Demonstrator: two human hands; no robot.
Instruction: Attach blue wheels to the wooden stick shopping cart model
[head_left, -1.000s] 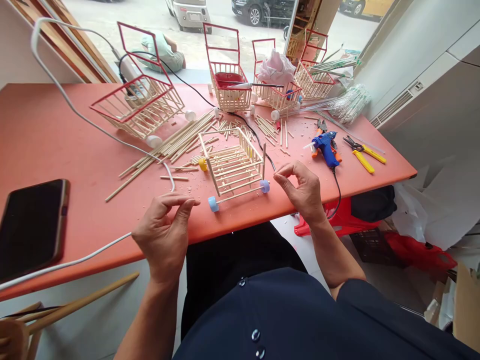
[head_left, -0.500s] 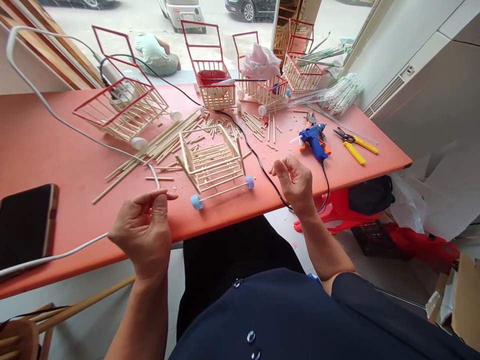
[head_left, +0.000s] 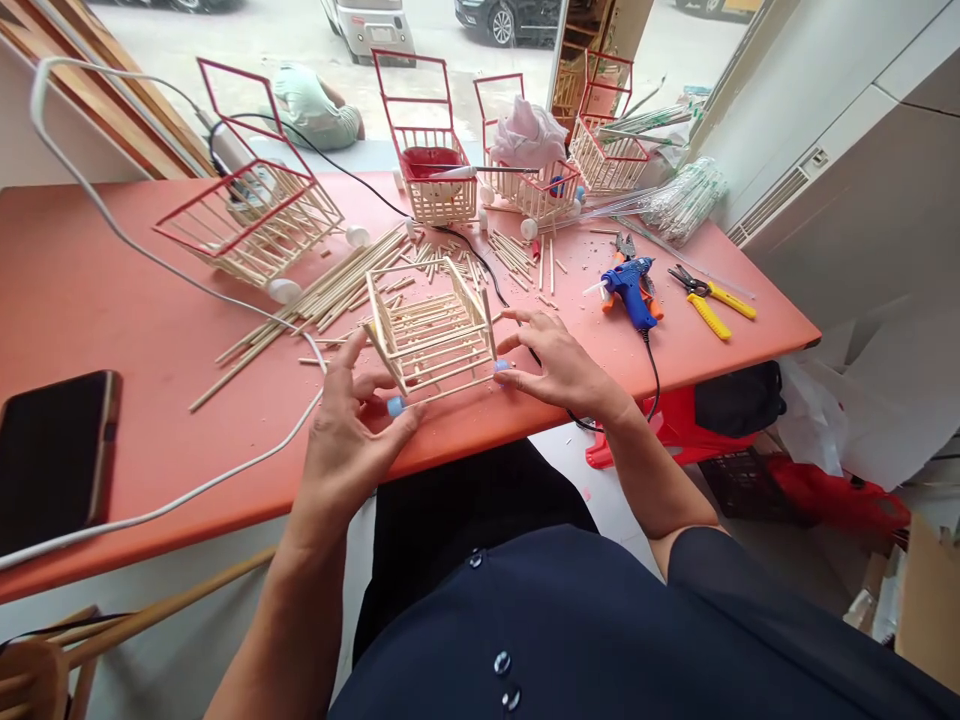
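While the bare cart [head_left: 439, 350] is standing near the front edge of the pink table [head_left: 82, 270], both hands are framing it from the near side. The left hand [head_left: 352, 430] is holding its thumb and fingers widely spread around the blue wheel [head_left: 395, 406] at the cart's near left corner; whether they are pressing on it, I cannot tell. The right hand [head_left: 562, 365] is also keeping its fingers apart, its thumb lying at the lilac wheel [head_left: 502, 371] on the near right corner, and whether it is gripping there I cannot tell either. Behind the cart, long sticks [head_left: 345, 280] are lying in a slanting heap, with short pieces scattering off to the right. Four red-railed carts are lining the back: one [head_left: 255, 215] is leaning over at the left, the next [head_left: 442, 195] is carrying a red bowl [head_left: 433, 162], the third is bearing a pale cloth [head_left: 531, 133], and the last is sitting by the window. On the right, a blue glue gun [head_left: 631, 290] is resting beside yellow pliers [head_left: 712, 300]. A phone [head_left: 56, 460] is lying at the far left.
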